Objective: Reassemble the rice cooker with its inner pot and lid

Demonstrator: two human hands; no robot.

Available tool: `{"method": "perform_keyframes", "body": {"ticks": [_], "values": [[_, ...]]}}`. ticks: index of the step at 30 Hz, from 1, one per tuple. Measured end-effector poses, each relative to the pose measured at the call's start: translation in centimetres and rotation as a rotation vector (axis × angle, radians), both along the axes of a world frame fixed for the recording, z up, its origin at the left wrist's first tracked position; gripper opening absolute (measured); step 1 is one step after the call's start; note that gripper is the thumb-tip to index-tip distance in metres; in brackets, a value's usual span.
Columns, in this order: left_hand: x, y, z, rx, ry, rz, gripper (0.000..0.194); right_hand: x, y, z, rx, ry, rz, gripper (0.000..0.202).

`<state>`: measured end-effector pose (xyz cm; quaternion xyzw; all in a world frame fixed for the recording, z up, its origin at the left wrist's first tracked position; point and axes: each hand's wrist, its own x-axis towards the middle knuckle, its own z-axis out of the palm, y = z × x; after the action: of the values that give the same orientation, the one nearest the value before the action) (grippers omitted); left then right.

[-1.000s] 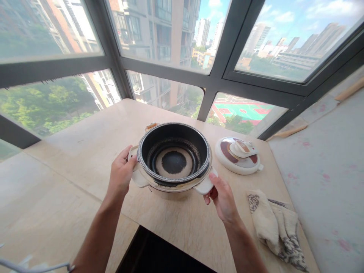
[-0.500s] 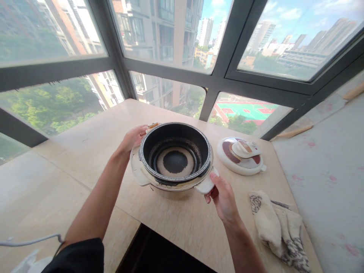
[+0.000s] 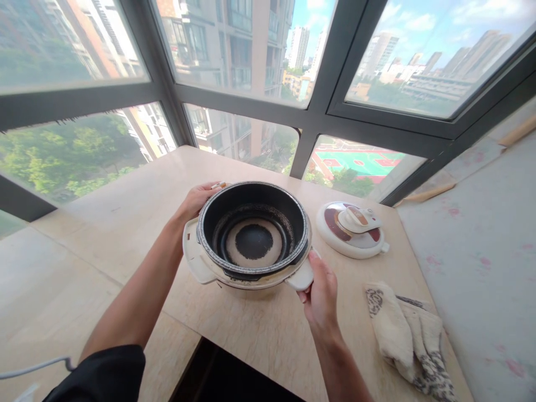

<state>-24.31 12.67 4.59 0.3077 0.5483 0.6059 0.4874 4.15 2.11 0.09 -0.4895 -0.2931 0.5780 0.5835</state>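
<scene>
Between my hands is a white electric cooking pot (image 3: pixel 196 254) with a dark inner bowl (image 3: pixel 254 241), its lid off. The bowl's bottom has a worn, pale ring around a black centre. My left hand (image 3: pixel 196 200) grips the far left side by a brown-and-white handle, its fingers partly hidden behind the rim. My right hand (image 3: pixel 321 287) is closed around the white handle at the near right, thumb on top. Just right of the pot lies its round white lid (image 3: pixel 354 230), with a brown-marked clear top and a raised handle.
A folded cream cloth with grey patterned ends (image 3: pixel 408 340) lies at the right, near the flowered wall (image 3: pixel 486 268). Grey-framed windows (image 3: pixel 247 106) border the counter (image 3: pixel 138 195) at the back. A grey cable (image 3: pixel 36 368) runs in at the lower left.
The pot has come slightly nearer to me and a little left in view, with both hands still on it. My view has also shifted slightly. The lid and cloth stay put.
</scene>
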Motion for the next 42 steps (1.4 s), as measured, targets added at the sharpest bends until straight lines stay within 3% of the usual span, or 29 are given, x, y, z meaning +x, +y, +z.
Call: {"method": "perform_keyframes", "body": {"ticks": [7,18,24,35,42], "values": [[2.4,-1.6,0.8,0.026,-0.057,0.081,0.029,2.8,1.0,0.8,-0.029,-0.034,-0.086,0.039],[10.5,-4.9,0.8,0.044,-0.184,0.238,0.042,10.8,2.7,1.0,0.017,-0.075,-0.091,0.034],[13.5,-6.2,0.0,0.025,-0.212,0.276,0.053,14.1,3.1,0.6,0.054,-0.076,-0.036,0.034],[15.3,-7.3,-0.2,0.006,-0.199,0.322,0.050,15.7,4.1,-0.4,0.073,-0.058,0.011,0.035],[14.9,-7.2,-1.9,0.020,-0.102,0.343,0.047,16.4,5.0,-1.0,0.089,-0.019,0.065,0.033]]}}
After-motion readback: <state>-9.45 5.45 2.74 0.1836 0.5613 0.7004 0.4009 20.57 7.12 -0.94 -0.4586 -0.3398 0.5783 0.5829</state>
